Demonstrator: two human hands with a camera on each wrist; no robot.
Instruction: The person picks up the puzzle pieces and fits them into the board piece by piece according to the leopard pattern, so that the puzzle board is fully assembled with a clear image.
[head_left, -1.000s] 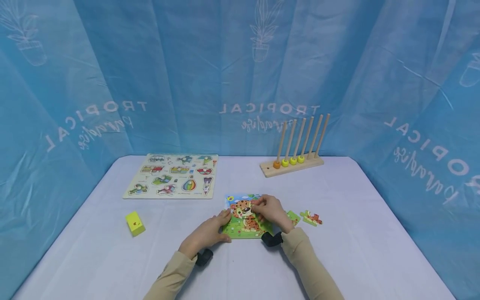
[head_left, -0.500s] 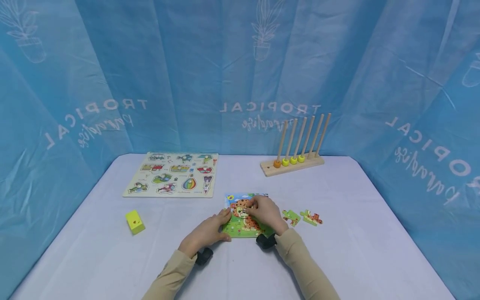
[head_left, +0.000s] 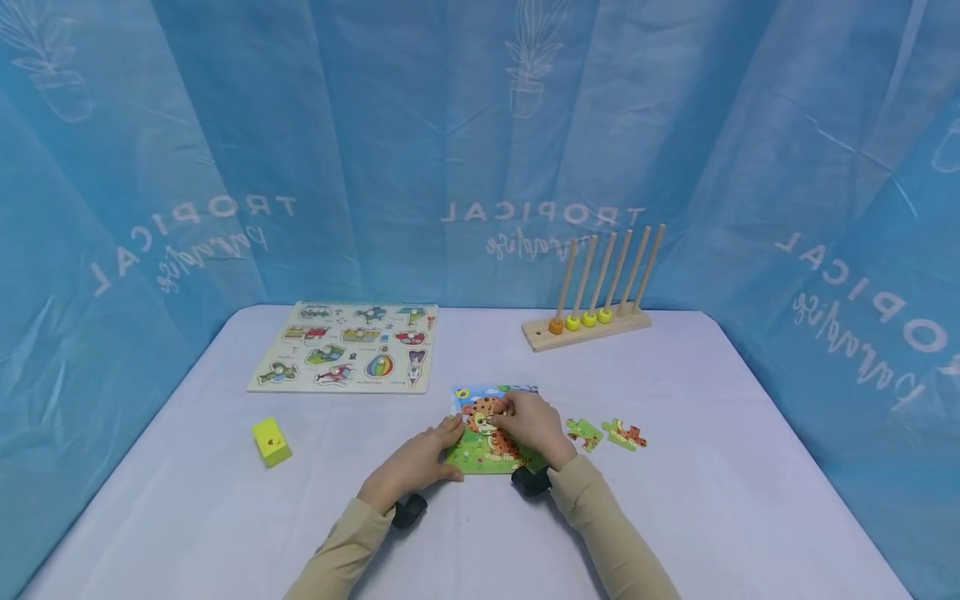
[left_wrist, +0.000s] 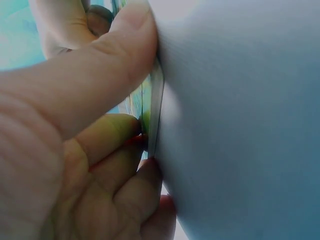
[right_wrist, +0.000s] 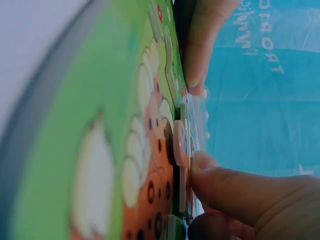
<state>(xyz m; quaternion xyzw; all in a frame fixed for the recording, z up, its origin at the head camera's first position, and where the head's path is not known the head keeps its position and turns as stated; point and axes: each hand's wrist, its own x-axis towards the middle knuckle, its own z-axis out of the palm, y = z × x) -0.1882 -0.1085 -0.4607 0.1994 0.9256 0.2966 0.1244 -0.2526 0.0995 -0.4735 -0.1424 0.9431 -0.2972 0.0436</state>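
In the head view, a jigsaw puzzle board (head_left: 472, 461) with a spotted leopard on green and blue lies mid-table. My left hand (head_left: 415, 468) holds its near left corner, thumb along the near edge and fingers at the left side. The left wrist view shows the thumb (left_wrist: 105, 75) and bent fingers at the thin board edge. My right hand (head_left: 534, 427) pinches a puzzle piece (head_left: 486, 423) at the leopard's face. Close up in the right wrist view, a piece (right_wrist: 180, 144) stands slightly raised under my right thumb, partly hidden.
Two loose puzzle pieces, one mostly green (head_left: 583, 433) and one green and orange (head_left: 626, 435), lie right of the board. A yellow block (head_left: 271, 442) is at left. Behind are a vehicle puzzle board (head_left: 300, 386) and a wooden peg stand (head_left: 555, 339) with rings.
My right hand has moved a little left with the puzzle piece and lowered it onto the leopard's face, uncovering more of the nearer loose piece. The left hand stays put.
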